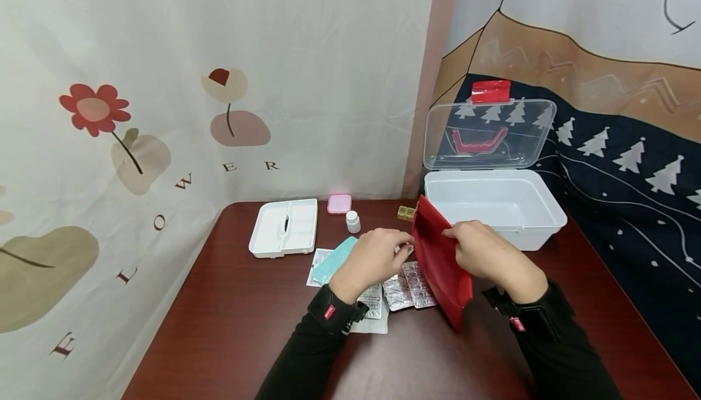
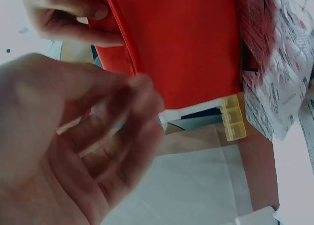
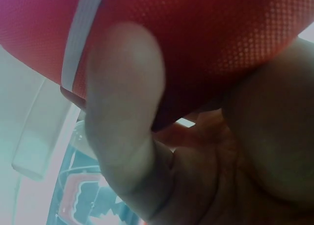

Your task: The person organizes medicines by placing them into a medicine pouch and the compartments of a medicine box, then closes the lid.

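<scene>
A red fabric pouch (image 1: 438,260) stands on edge above the table. My right hand (image 1: 487,254) grips its right side; in the right wrist view, a finger (image 3: 125,82) lies against the red cloth beside a white band (image 3: 81,38). My left hand (image 1: 375,260) is at the pouch's left edge with loosely bent fingers. Those fingers are blurred in the left wrist view, and nothing shows clearly between them. Under and beside the left hand lie silvery blister packs (image 1: 418,284), a turquoise packet (image 1: 336,260) and white packets (image 1: 372,326), partly hidden.
Behind the pouch stands a white box (image 1: 493,190) with its clear lid (image 1: 487,144) raised. A white compartment case (image 1: 285,226), a pink case (image 1: 339,203), a small white bottle (image 1: 353,222) and a yellow pill box (image 1: 406,213) sit toward the table's back edge, near the curtain.
</scene>
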### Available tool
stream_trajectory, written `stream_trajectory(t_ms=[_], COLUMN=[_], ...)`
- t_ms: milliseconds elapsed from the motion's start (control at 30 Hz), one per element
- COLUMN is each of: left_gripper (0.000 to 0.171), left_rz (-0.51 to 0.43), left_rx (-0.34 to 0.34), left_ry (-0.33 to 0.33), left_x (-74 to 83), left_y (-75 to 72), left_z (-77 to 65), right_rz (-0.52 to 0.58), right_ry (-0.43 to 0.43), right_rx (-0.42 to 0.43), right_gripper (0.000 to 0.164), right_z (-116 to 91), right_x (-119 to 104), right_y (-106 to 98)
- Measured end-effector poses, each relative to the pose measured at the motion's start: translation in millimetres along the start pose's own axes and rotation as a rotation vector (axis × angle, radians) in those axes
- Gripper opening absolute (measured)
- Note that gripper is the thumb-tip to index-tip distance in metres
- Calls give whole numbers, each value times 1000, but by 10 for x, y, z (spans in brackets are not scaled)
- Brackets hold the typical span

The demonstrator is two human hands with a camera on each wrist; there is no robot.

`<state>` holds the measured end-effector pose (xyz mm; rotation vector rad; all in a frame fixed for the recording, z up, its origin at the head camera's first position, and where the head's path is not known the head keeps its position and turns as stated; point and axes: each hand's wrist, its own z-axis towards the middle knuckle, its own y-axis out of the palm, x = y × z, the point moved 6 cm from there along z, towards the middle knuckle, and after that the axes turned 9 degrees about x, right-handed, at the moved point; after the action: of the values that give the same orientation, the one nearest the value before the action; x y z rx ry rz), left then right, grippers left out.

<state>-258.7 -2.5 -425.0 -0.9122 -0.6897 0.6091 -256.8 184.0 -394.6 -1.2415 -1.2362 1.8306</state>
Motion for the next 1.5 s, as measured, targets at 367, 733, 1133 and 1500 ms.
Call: stream_trajectory(t_ms=[367, 733, 1133, 1500], left_gripper=[20, 45, 30, 10], left_rz=[126, 170, 112, -227], left_rx=[-161, -287, -226, -101], left_ry=[-159, -200, -255, -526], left_x=[-221, -107, -202, -448], left_y=[345, 662, 623, 303], left_z=[-75, -171, -137, -78], right_rz=[29, 27, 35, 49], right_ry=[-6, 0, 6, 27], right_rx=[-9, -13, -30, -51], right_gripper=[46, 46, 47, 47], right_z=[-4, 17, 6, 5], right_x=[24, 54, 60, 79], right_y=[-2, 0, -2, 12])
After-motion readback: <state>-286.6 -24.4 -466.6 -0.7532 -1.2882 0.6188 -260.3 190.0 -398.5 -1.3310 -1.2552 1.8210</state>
